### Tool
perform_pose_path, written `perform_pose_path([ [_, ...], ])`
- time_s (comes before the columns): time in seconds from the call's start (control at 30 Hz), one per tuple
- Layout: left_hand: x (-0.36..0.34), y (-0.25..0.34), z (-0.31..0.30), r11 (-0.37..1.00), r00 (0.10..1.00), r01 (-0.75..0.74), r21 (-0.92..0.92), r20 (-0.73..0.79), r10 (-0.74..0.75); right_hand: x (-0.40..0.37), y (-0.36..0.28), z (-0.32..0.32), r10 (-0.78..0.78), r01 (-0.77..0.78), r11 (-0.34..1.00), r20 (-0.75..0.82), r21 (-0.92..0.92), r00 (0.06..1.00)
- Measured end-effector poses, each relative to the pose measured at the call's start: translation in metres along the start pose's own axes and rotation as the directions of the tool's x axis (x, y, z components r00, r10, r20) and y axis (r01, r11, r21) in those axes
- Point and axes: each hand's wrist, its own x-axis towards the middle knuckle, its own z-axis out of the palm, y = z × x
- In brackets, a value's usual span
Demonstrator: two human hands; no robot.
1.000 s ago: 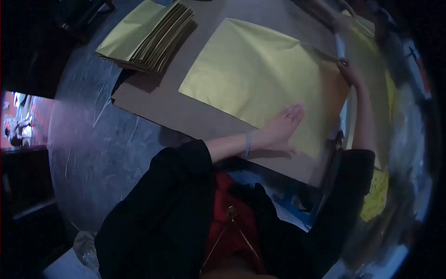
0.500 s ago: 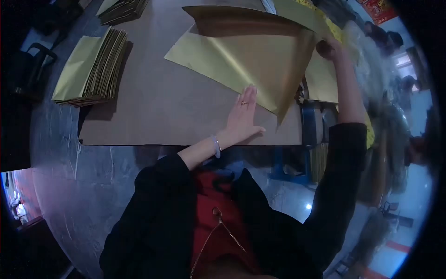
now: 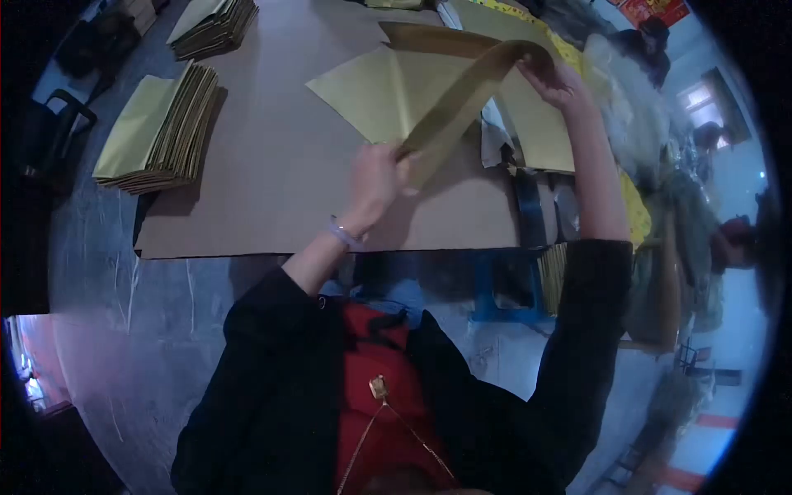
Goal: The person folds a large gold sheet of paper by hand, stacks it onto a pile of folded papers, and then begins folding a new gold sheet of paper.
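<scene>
A large sheet of gold-brown paper (image 3: 355,91) lies partly on the cardboard-covered table (image 3: 272,181), its right part lifted and curled over. My left hand (image 3: 378,183) is closed on the sheet's near corner, the fingers slightly blurred. Farther off to the right, my right hand (image 3: 554,81) grips the raised right edge, with some of its fingers hidden behind the curl. Under the right forearm lie flat gold sheets (image 3: 540,136), and a torn whitish scrap (image 3: 495,140) sticks out beside them.
Folded gold paper stands in a thick stack (image 3: 153,132) at the left, with another stack (image 3: 213,29) behind it. A dark block-like object (image 3: 530,210) sits at the table's front right. Below is a blue stool (image 3: 495,309). Clear plastic wrap (image 3: 627,107) is piled at the right.
My left hand has gone from lying flat on the sheet to gripping its near corner, farther left. My right hand has moved left, and the sheet is more folded over.
</scene>
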Motion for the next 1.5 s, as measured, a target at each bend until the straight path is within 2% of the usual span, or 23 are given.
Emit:
perform_pose_path([
  [0.1,-0.011,0.025,-0.091,0.856,0.914,-0.310,0.413,-0.118,0.387,-0.072,0.009,-0.016,0.139,-0.130,0.988,0.122,-0.084,0.983],
  [0.2,-0.052,0.042,-0.164,0.603,0.802,-0.460,0.651,0.014,0.597,-0.167,0.044,-0.015,0.258,-0.213,0.913,0.086,-0.348,0.962],
  [0.27,-0.092,0.056,-0.191,0.520,0.801,-0.517,0.680,0.171,0.574,-0.217,0.081,-0.014,0.305,-0.251,0.834,0.032,-0.491,0.952],
  [0.33,-0.124,0.049,-0.198,0.506,0.808,-0.566,0.651,0.319,0.495,-0.247,0.125,-0.023,0.405,-0.362,0.799,-0.015,-0.481,0.914],
  [0.4,-0.152,0.024,-0.193,0.489,0.797,-0.591,0.642,0.369,0.478,-0.271,0.149,-0.026,0.479,-0.413,0.597,-0.107,-0.688,0.871],
  [0.47,-0.174,0.002,-0.188,0.518,0.800,-0.601,0.609,0.451,0.397,-0.275,0.184,-0.058,0.508,-0.391,0.640,-0.017,-0.661,0.861],
  [0.53,-0.190,-0.012,-0.184,0.550,0.824,-0.567,0.614,0.416,0.385,-0.275,0.190,-0.045,0.450,-0.284,0.419,-0.074,-0.862,0.890],
  [0.57,-0.196,-0.016,-0.184,0.577,0.847,-0.532,0.620,0.372,0.380,-0.268,0.198,-0.060,0.296,0.029,-0.059,0.010,-0.998,0.955],
  [0.6,-0.201,-0.018,-0.184,0.580,0.848,-0.529,0.620,0.376,0.372,-0.258,0.200,-0.061,0.305,0.027,-0.057,0.008,-0.998,0.952],
  [0.63,-0.205,-0.019,-0.185,0.598,0.867,-0.499,0.628,0.360,0.345,-0.245,0.201,-0.061,0.117,0.290,-0.127,0.276,-0.949,0.954],
  [0.67,-0.209,-0.020,-0.185,0.614,0.884,-0.468,0.636,0.343,0.318,-0.229,0.202,-0.061,-0.050,0.510,-0.241,0.535,-0.826,0.843],
  [0.73,-0.213,-0.023,-0.185,0.615,0.885,-0.466,0.636,0.342,0.317,-0.195,0.206,-0.043,-0.089,0.642,-0.244,0.676,-0.727,0.732],
  [0.87,-0.213,-0.019,-0.189,0.608,0.877,-0.479,0.633,0.325,0.353,-0.158,0.237,-0.018,0.014,0.746,-0.259,0.769,-0.614,0.639],
  [0.93,-0.212,-0.010,-0.194,0.675,0.897,-0.441,0.591,0.292,0.331,-0.150,0.244,-0.011,0.245,0.781,-0.315,0.749,-0.539,0.616],
  [1.07,-0.197,0.020,-0.211,0.840,0.938,-0.342,0.422,0.213,0.275,-0.144,0.236,-0.017,0.289,0.799,-0.216,0.745,-0.561,0.602],
  [1.17,-0.164,0.038,-0.232,0.792,0.905,-0.418,0.444,0.273,0.325,-0.140,0.233,-0.017,0.280,0.797,-0.143,0.749,-0.587,0.601],
  [1.2,-0.150,0.044,-0.235,0.816,0.926,-0.373,0.441,0.237,0.295,-0.140,0.230,-0.018,0.280,0.799,-0.145,0.751,-0.583,0.599],
  [1.27,-0.118,0.052,-0.248,0.859,0.941,-0.326,0.396,0.223,0.254,-0.134,0.221,-0.018,0.305,0.709,0.175,0.722,-0.683,0.621],
  [1.3,-0.101,0.052,-0.254,0.898,0.953,-0.275,0.345,0.219,0.208,-0.129,0.219,-0.022,0.302,0.713,0.169,0.724,-0.680,0.620],
  [1.37,-0.066,0.044,-0.258,0.935,0.988,-0.091,0.343,0.146,0.043,-0.119,0.225,-0.038,0.245,0.663,0.410,0.775,-0.627,0.582],
  [1.4,-0.045,0.041,-0.263,0.961,0.983,0.050,0.272,0.155,-0.095,-0.134,0.241,-0.063,0.336,-0.028,0.607,0.224,-0.794,0.915],
  [1.43,-0.023,0.035,-0.265,0.960,0.957,0.196,0.201,0.176,-0.232,-0.142,0.241,-0.059,0.330,-0.024,0.606,0.224,-0.795,0.917],
  [1.5,0.024,0.018,-0.264,0.939,0.928,0.281,0.200,0.191,-0.318,-0.147,0.245,-0.043,0.313,-0.309,0.872,-0.053,-0.380,0.948],
])
